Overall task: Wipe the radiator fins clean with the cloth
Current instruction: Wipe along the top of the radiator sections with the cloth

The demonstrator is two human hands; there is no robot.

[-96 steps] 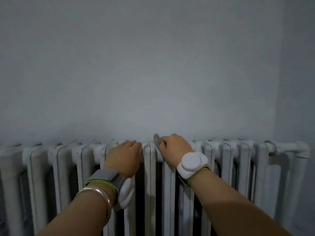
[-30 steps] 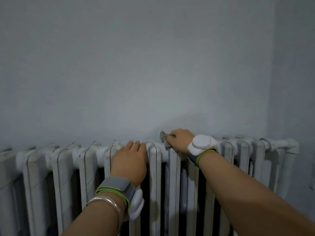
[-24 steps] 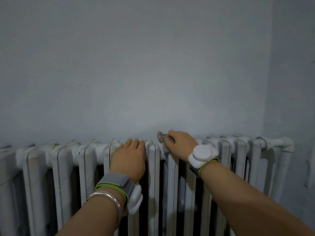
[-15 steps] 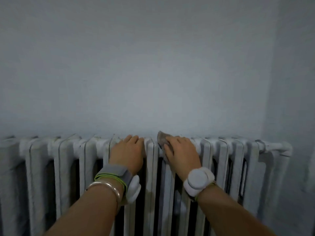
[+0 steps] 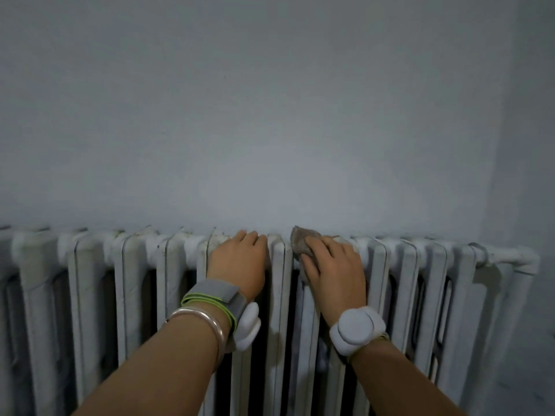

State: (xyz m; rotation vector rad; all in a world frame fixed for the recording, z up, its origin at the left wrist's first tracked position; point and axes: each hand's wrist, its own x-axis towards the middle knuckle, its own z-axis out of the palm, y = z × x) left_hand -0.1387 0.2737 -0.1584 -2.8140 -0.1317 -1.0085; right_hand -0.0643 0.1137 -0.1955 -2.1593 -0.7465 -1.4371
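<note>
Cloth (image 5: 302,239) under right hand (image 5: 334,267) on radiator fins (image 5: 404,265), left hand (image 5: 240,262) alongside

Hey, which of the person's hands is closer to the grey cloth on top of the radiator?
Right. The right hand presses on the cloth, fingers laid over it. The left hand rests on the radiator to the cloth's left, one fin between them.
</note>
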